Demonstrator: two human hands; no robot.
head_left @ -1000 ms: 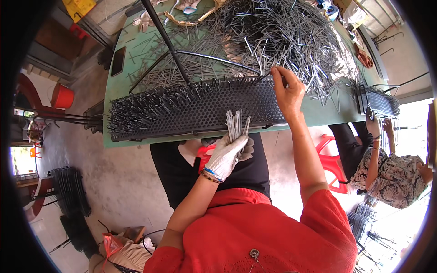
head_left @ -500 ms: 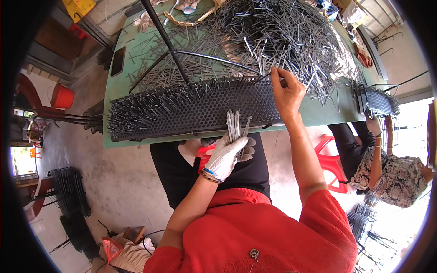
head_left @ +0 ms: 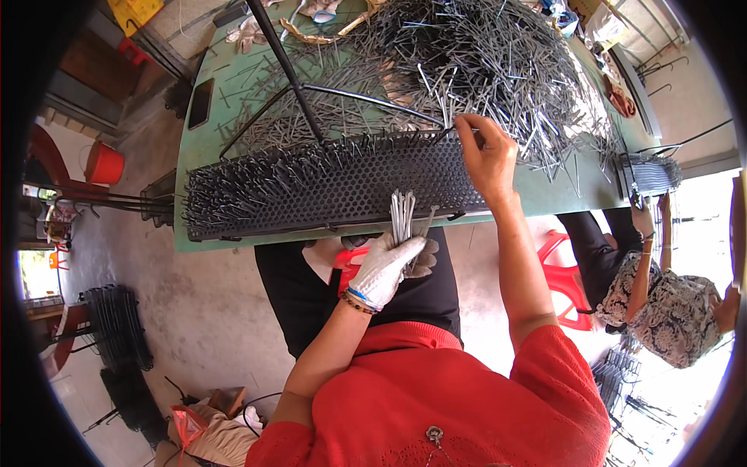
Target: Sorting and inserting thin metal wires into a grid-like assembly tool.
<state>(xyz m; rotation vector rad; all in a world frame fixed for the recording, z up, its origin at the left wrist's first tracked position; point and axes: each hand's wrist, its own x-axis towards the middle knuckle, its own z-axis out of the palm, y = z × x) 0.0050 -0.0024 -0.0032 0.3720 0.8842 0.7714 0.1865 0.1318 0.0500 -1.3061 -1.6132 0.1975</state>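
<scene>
A metal pin [head_left: 430, 221] leans farther out of the bundle of pins [head_left: 401, 218] clasped in the gloved left hand [head_left: 389, 268], below the perforated black tray [head_left: 397, 169] on the tabletop [head_left: 556, 191]; the bare right hand [head_left: 492, 159], shifted slightly leftward, pinches at its right end, its hold unclear.

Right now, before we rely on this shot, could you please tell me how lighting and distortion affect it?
In the head view, the fisheye lens bows the green table and leaves black corners; in the head view, glare washes out the floor toward the right; also in the head view, the heaped metal pins glint in places, while the perforated black tray looks fairly sharp.
</scene>
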